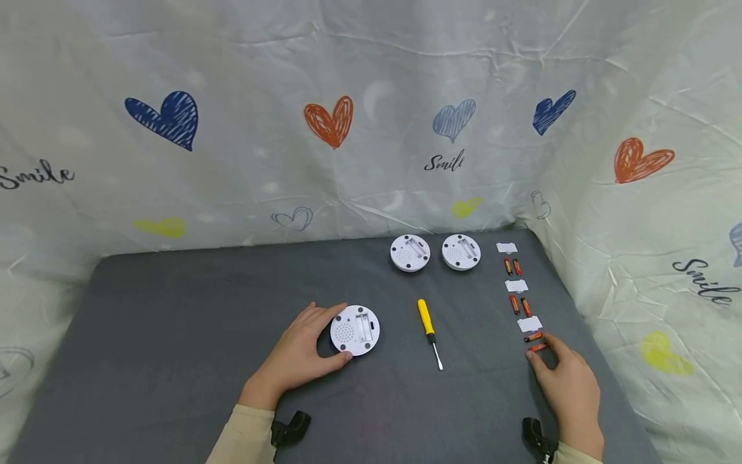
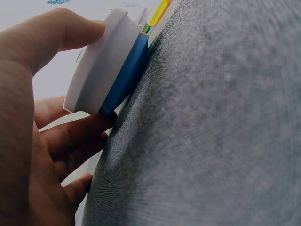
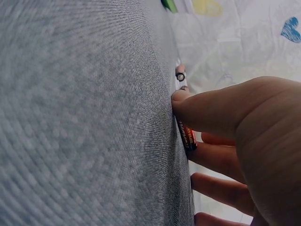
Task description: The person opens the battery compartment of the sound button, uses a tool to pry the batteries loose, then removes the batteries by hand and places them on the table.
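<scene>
My left hand (image 1: 295, 354) grips a round white device (image 1: 346, 334) by its edges, thumb on the near side and fingers on the far side. Its underside faces up, showing speaker holes, dark feet and an uncovered battery slot. From the left wrist view, the device (image 2: 96, 66) has a white body over a blue part close to the cloth. At the right, my right hand (image 1: 570, 390) pinches a small orange-red battery (image 1: 538, 347) between thumb and fingers, low at the cloth; the right wrist view shows its dark end (image 3: 190, 142). Another battery (image 1: 532, 337) lies just beyond it.
A yellow-handled screwdriver (image 1: 426, 318) lies between the hands. Two similar round devices (image 1: 409, 252) stand at the back, slots up. Along the right side, white battery covers (image 1: 516, 287) alternate with pairs of batteries (image 1: 514, 305). A printed curtain (image 1: 382, 187) borders the grey cloth.
</scene>
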The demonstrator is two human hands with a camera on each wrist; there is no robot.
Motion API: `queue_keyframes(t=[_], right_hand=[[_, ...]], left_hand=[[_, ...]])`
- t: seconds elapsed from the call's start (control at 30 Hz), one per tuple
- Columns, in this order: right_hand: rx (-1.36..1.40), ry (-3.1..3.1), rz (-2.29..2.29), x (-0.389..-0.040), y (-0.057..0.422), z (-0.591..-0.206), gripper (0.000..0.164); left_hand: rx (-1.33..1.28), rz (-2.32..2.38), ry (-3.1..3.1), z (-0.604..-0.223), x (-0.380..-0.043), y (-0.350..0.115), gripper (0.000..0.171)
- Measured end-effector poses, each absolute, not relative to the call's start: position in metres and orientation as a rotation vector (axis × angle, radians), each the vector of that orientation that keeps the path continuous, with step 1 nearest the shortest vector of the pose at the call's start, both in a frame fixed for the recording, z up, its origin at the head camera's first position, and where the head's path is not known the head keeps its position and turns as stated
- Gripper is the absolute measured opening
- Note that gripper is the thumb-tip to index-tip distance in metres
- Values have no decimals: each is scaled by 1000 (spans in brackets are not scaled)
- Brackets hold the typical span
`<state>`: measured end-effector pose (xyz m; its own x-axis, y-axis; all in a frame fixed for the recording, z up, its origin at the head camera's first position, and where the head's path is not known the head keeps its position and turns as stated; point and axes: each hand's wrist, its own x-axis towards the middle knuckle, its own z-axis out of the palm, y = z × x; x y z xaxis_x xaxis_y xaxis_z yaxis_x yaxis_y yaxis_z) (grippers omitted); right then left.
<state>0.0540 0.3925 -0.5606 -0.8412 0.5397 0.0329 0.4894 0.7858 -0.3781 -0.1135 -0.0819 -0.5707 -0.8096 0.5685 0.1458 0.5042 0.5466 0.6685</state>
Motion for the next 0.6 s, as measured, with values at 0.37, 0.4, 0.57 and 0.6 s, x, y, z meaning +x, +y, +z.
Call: queue_keyframes(t=[0.37, 0.4, 0.57, 0.6], right_hand=[[-716, -2679, 672, 38, 370, -549, 78], [-666, -2646, 694, 35, 364, -547, 79], [-335, -2531, 760, 17, 330, -545, 86], [-274, -2524, 766, 14, 322, -545, 88]], left_hand=[[955, 1104, 2686, -570, -114, -83, 88], [955, 1100, 2686, -570, -114, -83, 88], [950, 1100, 2681, -570, -114, -83, 88], [950, 1102, 2679, -570, -114, -83, 88]])
